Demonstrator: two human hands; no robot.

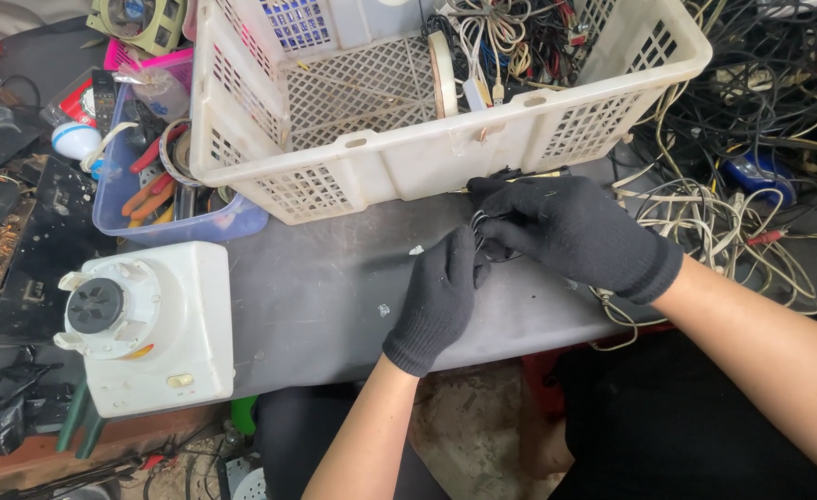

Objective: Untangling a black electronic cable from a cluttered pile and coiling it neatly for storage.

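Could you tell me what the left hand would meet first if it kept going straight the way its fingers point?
Probably the small dark wire bundle at its fingertips, then the right hand; depth is unclear for the left hand.

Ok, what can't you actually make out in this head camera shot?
- Head view: small dark wire bundle, mostly covered by the gloved left hand and right hand.
- White basket: top cut off by the frame.
- Blue tub: contents partly behind the basket.

Far left, beside the blue tub, lies a small clear plastic blister package with a red and black card inside [82,98]. No other package, label, sign or screen can be told apart in the clutter.
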